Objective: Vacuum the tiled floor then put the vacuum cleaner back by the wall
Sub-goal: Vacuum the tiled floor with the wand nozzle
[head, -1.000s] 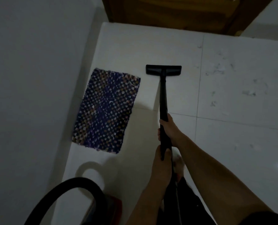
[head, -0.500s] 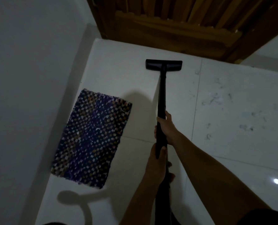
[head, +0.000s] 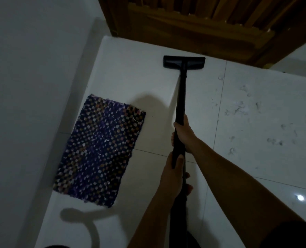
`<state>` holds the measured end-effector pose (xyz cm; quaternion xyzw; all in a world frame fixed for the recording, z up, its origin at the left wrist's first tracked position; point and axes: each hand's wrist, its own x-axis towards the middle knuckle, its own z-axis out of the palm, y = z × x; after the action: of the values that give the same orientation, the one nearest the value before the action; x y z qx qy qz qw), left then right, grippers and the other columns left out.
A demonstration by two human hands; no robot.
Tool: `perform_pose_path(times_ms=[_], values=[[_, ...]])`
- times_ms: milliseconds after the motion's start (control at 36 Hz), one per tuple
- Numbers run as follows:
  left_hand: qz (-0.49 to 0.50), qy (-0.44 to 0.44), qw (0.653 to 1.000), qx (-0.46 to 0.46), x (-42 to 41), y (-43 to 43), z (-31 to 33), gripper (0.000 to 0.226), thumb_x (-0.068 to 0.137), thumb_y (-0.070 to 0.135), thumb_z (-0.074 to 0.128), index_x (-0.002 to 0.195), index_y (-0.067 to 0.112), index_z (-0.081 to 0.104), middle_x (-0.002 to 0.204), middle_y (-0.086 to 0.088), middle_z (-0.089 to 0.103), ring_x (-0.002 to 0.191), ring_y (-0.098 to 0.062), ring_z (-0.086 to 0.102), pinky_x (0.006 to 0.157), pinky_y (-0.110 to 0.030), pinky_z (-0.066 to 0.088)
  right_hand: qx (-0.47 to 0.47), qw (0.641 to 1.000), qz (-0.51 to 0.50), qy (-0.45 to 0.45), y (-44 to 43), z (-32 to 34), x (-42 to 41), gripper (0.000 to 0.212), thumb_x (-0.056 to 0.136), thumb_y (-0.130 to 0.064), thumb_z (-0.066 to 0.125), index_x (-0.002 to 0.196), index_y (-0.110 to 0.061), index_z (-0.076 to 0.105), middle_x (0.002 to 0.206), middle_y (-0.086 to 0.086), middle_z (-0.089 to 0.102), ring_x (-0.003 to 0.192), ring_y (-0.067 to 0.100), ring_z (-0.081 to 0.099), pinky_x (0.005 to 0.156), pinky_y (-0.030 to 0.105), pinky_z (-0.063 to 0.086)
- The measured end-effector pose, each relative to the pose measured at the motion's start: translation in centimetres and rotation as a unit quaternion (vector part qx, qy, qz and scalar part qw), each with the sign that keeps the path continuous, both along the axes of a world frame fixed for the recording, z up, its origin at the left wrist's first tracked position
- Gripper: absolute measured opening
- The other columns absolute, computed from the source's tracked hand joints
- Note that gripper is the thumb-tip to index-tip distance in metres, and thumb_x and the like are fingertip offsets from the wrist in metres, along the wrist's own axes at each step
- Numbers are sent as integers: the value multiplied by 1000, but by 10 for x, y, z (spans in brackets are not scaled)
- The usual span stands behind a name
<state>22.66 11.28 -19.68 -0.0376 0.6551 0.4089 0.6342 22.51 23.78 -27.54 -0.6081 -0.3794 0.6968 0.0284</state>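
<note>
Gripping the black vacuum wand [head: 180, 104], both hands are clamped around it: left hand [head: 173, 178] lower and nearer, right hand [head: 183, 136] above it. Wand's near end and hose run off bottom edge, lost in dark; a curved shadow lies on the tiled floor [head: 255, 167] at lower left. Vacuum body not seen. Woven purple mat [head: 99, 151] lies left of wand, beside white wall [head: 32, 104]. Hair and dust scattered on tiles at right. Floor head [head: 184, 62] flat on tile, near wooden door [head: 193, 20]. Dim light; bright spot reflected lower right.
</note>
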Motion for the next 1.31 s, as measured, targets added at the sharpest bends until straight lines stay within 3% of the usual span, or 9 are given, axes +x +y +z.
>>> perform_pose_path(times_ms=[222, 306, 389, 583, 722, 833, 1000, 1139, 1306], values=[[-53, 63, 997, 0, 25, -77, 38, 32, 101, 32, 36, 130, 22, 44, 73, 0, 53, 51, -5, 52, 37, -13, 41, 7, 1000, -4, 6, -84, 29, 31, 43, 100, -15, 36, 136, -37, 31, 62, 9, 45, 47, 20, 46, 43, 28, 43], [-82, 102, 991, 2, 36, -121, 50, 29, 101, 34, 36, 126, 25, 47, 79, 2, 57, 63, -9, 56, 57, -21, 49, 3, 1000, -16, 7, -129, 43, 44, 39, 100, -13, 35, 133, -33, 32, 61, 10, 45, 46, 21, 45, 42, 27, 43], [-68, 96, 993, -1, 45, -167, 65, 12, 99, 38, 39, 105, 40, 49, 88, -3, 59, 78, -17, 58, 71, -36, 51, 6, 1000, -24, 5, -177, 56, 53, 34, 99, -13, 36, 129, -29, 37, 59, 11, 47, 45, 21, 46, 43, 28, 44], [-78, 123, 989, -22, 62, -268, 93, 17, 100, 38, 34, 90, 51, 41, 80, 2, 61, 69, -14, 60, 62, -28, 49, 7, 999, -28, 15, -286, 67, 72, 34, 98, -12, 37, 129, -24, 39, 56, 9, 47, 42, 21, 45, 42, 28, 43], [-94, 133, 987, -11, 67, -315, 88, 23, 101, 34, 34, 121, 38, 45, 84, 7, 61, 66, -9, 59, 55, -17, 47, -4, 999, -35, 5, -333, 60, 77, 40, 99, -15, 37, 137, -28, 35, 59, 10, 48, 44, 20, 46, 40, 25, 42], [-71, 95, 993, -28, 60, -319, 82, 21, 100, 36, 36, 119, 38, 44, 78, -4, 59, 57, -13, 56, 39, -17, 43, -7, 1000, -26, -7, -334, 48, 69, 56, 98, -18, 37, 149, -34, 19, 63, 11, 50, 47, 21, 48, 39, 24, 43], [-54, 80, 995, -5, 49, -291, 64, 23, 100, 35, 38, 118, 26, 48, 77, -8, 54, 54, -16, 52, 45, -27, 45, 13, 1000, -5, -15, -299, 39, 53, 52, 99, -14, 36, 147, -27, 20, 66, 12, 49, 48, 23, 47, 41, 28, 41], [-31, 37, 999, -3, 53, -276, 68, 19, 101, 32, 38, 115, 23, 48, 76, -8, 51, 53, -16, 50, 36, -20, 42, 23, 999, 18, -27, -280, 41, 55, 53, 100, -14, 35, 149, -22, 17, 70, 13, 49, 50, 25, 48, 46, 34, 44], [-32, 25, 999, -16, 87, -299, 75, 28, 100, 34, 37, 122, 19, 48, 80, -10, 52, 56, -17, 51, 41, -24, 43, -1, 998, 35, -44, -302, 55, 91, 61, 100, -12, 36, 152, -29, 10, 77, 12, 50, 50, 21, 48, 39, 27, 41]])
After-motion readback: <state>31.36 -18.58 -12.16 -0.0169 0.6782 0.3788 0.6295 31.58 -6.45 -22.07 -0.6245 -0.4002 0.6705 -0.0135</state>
